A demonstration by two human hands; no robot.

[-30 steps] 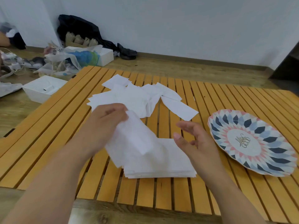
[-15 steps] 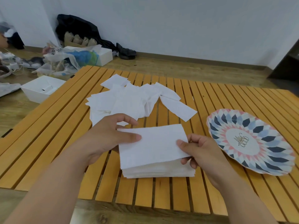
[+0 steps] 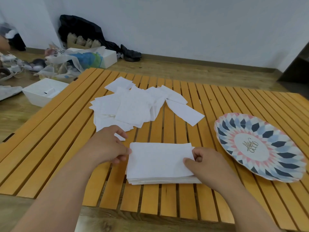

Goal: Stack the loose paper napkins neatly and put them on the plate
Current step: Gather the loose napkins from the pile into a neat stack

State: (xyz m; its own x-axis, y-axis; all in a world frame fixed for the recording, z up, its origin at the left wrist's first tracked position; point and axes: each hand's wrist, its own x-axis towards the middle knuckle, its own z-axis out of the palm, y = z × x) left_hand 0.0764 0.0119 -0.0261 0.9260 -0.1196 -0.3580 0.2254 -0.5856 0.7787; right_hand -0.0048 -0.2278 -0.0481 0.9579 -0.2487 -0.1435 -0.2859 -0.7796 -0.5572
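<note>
The stack of squared napkins lies on the slatted worktop at about 6 o'clock, in front of the person. The left hand pinches its 9 o'clock edge and the right hand pinches its 3 o'clock edge with the thumb on top, probably to line the top sheet up with those beneath. The loose napkins wait at 12 o'clock. At 3 o'clock, the patterned plate holds nothing yet.

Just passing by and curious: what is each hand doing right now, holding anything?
Left hand: pinches the left edge of the napkin stack.
Right hand: pinches the stack's right edge, thumb on top.
</note>
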